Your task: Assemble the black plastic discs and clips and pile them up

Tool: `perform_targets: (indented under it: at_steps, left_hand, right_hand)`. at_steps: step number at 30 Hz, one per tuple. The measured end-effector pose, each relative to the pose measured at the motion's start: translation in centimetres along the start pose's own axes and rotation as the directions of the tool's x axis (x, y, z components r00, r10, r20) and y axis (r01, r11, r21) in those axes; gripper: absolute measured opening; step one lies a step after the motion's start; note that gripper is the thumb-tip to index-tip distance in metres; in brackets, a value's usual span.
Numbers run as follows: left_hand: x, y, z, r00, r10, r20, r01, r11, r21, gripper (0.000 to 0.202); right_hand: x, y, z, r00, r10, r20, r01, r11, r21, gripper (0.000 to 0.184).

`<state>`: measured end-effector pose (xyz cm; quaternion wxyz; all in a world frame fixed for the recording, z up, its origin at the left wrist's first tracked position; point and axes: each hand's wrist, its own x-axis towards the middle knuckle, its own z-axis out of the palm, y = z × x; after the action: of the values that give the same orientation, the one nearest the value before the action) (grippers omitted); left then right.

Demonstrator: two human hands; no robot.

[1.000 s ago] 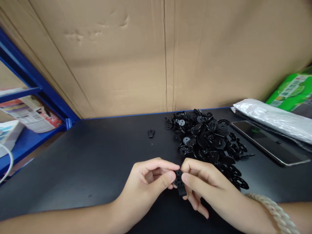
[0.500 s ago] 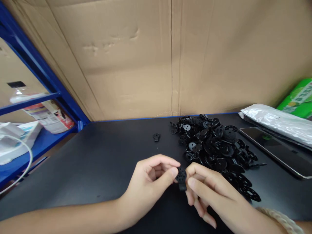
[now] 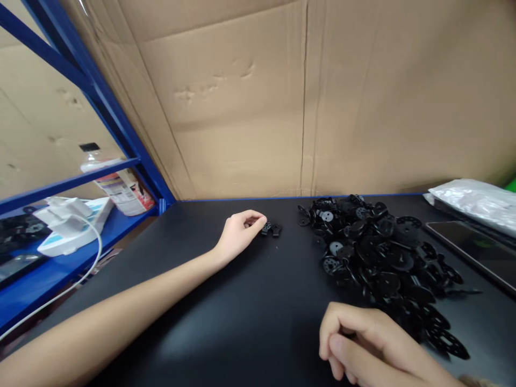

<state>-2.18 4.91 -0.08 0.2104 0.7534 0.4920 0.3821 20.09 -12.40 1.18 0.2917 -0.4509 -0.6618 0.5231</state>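
Observation:
My left hand (image 3: 241,234) is stretched out over the black table, thumb and fingertips pinched on a small black perforated plastic disc with a tab (image 3: 266,229). Touching or very close to it on the right lies a similar small black piece (image 3: 276,230). Nearer to me, my right hand (image 3: 373,341) is curled closed above the table, its thumb against the bent forefinger, and no piece shows in it. Just beyond this hand spreads a heap of black plastic discs and clips (image 3: 374,252), many with holes, a few with greyish shine.
A phone-like dark slab (image 3: 475,250) and a silvery plastic bag (image 3: 475,204) lie right of the heap. On the blue rack (image 3: 133,134) at left are a bottle (image 3: 124,191) and a power strip with plugs (image 3: 76,228). Cardboard (image 3: 242,107) stands behind the table.
My left hand has carried the perforated disc away from my right hand, forward and left to beside the lone piece. The right hand has let go and curled closed. The view has turned left.

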Motion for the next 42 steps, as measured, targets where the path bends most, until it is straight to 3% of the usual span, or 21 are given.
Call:
perform_targets:
  at_steps: [5,7,8,11,13,15,22,27,31,33,35,38,40,42]
  left_hand:
    - [-1.8,2.1,0.5,0.992,0.108,-0.067,-0.105,0.993,0.054,0.022]
    - [-3.0,3.6,1.0,0.983,0.184,-0.024,-0.183,0.983,0.034,0.021]
    - [-3.7,4.4,1.3,0.972,0.232,0.027,-0.233,0.972,0.014,0.019]
    - [-5.6,6.6,2.1,0.873,0.424,0.239,-0.419,0.905,-0.076,0.012]
    - [-6.5,7.5,2.5,0.798,0.496,0.342,-0.482,0.866,-0.132,0.014]
    - [-6.9,7.9,2.8,0.767,0.514,0.384,-0.495,0.855,-0.157,0.022]
    - [-7.0,7.6,2.8,0.769,0.523,0.367,-0.507,0.849,-0.147,0.039]
    - [-7.0,7.5,2.4,0.827,0.52,0.215,-0.486,0.853,-0.191,0.04]
    - [-7.2,7.5,1.9,0.923,0.386,-0.004,-0.356,0.847,-0.396,0.022]
    - [-7.3,7.7,1.7,0.972,0.233,-0.028,-0.214,0.83,-0.516,0.016]
    - [-7.6,8.0,1.5,0.996,0.089,0.02,-0.059,0.793,-0.607,0.014]
    - [-8.2,8.6,1.5,0.989,-0.074,0.13,0.144,0.714,-0.685,0.012]
    - [-8.8,9.1,1.6,0.959,-0.172,0.225,0.282,0.649,-0.707,0.011]
    - [-9.3,9.6,1.6,0.904,-0.253,0.346,0.428,0.57,-0.701,0.011]
  right_hand:
    - [-0.5,0.4,0.1,0.982,-0.181,0.049,0.187,0.958,-0.217,0.024]
    - [-0.2,1.0,0.3,0.945,-0.293,0.142,0.32,0.92,-0.228,0.029]
    - [0.1,1.6,0.5,0.899,-0.393,0.194,0.428,0.882,-0.198,0.033]
    - [1.0,3.4,1.1,0.764,-0.586,0.268,0.642,0.728,-0.239,0.046]
    - [1.3,4.3,1.3,0.732,-0.627,0.266,0.681,0.676,-0.282,0.047]
    - [1.2,4.7,1.4,0.723,-0.639,0.263,0.691,0.66,-0.296,0.042]
    - [0.9,4.2,1.1,0.75,-0.581,0.317,0.662,0.656,-0.362,0.018]
    - [1.1,3.3,0.7,0.755,-0.538,0.375,0.651,0.681,-0.335,0.015]
    - [0.5,1.7,0.1,0.835,-0.442,0.328,0.53,0.804,-0.267,0.015]
    - [0.0,1.0,-0.1,0.885,-0.373,0.28,0.437,0.872,-0.219,0.015]
    - [-0.5,0.5,-0.1,0.948,-0.264,0.179,0.3,0.928,-0.222,0.015]
    - [-0.8,0.4,0.3,0.983,-0.183,0.01,0.181,0.967,-0.177,0.025]
    - [-0.7,0.7,0.6,0.971,-0.235,-0.052,0.228,0.967,-0.112,0.037]
    - [-0.6,1.0,0.9,0.953,-0.274,-0.128,0.265,0.961,-0.079,0.047]
